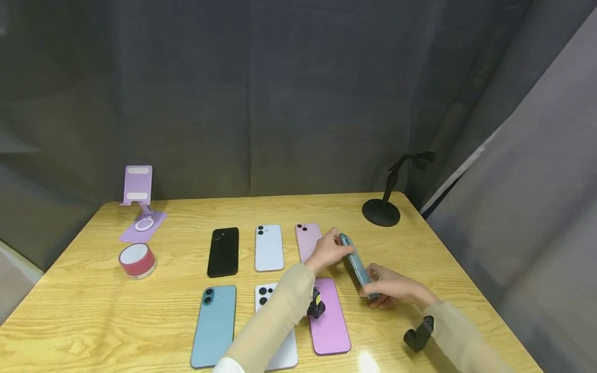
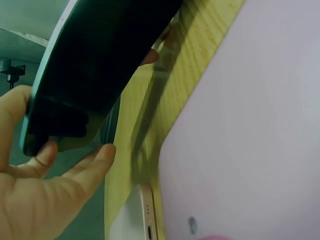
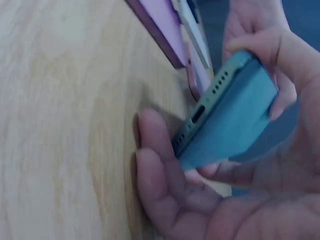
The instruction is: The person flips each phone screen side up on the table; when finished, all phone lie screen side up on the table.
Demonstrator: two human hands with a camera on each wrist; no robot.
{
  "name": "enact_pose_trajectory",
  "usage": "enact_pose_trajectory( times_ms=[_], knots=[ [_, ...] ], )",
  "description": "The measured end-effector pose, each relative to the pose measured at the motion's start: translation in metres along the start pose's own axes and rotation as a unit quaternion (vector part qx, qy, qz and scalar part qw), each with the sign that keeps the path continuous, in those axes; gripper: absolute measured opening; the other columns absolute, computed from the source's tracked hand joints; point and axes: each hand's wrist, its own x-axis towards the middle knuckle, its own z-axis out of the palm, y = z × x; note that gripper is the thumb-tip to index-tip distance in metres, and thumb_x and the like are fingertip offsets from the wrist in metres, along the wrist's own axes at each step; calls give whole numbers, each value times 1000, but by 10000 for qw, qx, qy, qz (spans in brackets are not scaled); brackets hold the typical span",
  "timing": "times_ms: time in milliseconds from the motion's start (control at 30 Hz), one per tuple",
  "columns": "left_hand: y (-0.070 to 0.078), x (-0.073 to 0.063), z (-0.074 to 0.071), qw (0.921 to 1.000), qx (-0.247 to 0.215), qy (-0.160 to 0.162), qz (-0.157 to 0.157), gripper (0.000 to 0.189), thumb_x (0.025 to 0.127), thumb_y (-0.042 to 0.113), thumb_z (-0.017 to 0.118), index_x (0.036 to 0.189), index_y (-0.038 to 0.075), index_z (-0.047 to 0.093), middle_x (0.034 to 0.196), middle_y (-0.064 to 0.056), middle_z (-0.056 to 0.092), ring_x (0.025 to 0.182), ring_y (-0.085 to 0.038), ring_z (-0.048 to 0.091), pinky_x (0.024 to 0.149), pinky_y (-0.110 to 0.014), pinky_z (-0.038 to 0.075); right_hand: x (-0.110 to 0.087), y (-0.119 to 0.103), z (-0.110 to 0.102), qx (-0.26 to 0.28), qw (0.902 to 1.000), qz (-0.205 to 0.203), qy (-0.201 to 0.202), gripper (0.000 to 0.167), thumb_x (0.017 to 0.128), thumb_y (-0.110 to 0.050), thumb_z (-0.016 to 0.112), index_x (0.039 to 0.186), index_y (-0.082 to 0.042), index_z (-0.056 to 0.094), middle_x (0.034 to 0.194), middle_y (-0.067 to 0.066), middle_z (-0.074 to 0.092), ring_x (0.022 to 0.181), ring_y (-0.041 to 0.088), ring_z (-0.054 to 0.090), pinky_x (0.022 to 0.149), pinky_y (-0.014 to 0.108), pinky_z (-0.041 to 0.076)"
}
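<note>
A teal smartphone (image 1: 357, 265) is held tilted up on its edge, above the right part of the table. My left hand (image 1: 325, 253) pinches its far end between thumb and fingers. At the near end, my right hand (image 1: 394, 286) grips the phone by its lower edge. The left wrist view shows the dark screen (image 2: 100, 60); the right wrist view shows the charging port (image 3: 198, 114) and the teal back (image 3: 232, 125). A pale pink phone (image 1: 307, 239) and a purple-pink phone (image 1: 332, 326) lie beside and under my left forearm.
More phones lie in rows: black (image 1: 223, 252), pale white (image 1: 269, 248), blue-green (image 1: 214, 326) and white (image 1: 285, 352), partly covered by my left sleeve. At the left stand a lilac phone stand (image 1: 138, 181) and a red-and-white tape roll (image 1: 139, 263). A black stand (image 1: 381, 212) is at back right.
</note>
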Motion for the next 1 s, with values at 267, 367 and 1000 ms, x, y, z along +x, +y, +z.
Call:
enact_pose_trajectory(
  times_ms=[267,367,1000],
  knots=[
    [-4,5,2,9843,-1535,-857,141,29,92,29,65,83,14,41,84,0,56,76,-13,54,77,-43,53,-1,16,-20,922,9913,-332,-877,65,84,-17,60,133,7,24,106,16,46,94,32,68,75,37,55],
    [-8,7,2,9723,-2050,-1122,46,23,97,26,57,85,15,41,96,-6,60,85,-16,59,92,-55,50,-3,19,-23,1098,9882,-395,-996,69,85,-17,61,136,9,22,105,15,45,97,33,67,78,39,56],
    [-7,4,-1,9685,-2194,-1180,27,22,98,28,55,91,12,41,105,-11,59,93,-24,66,89,-56,52,-9,23,-20,712,9925,-852,-521,82,91,-19,63,150,7,12,125,28,55,91,33,70,77,42,59]
  ],
)
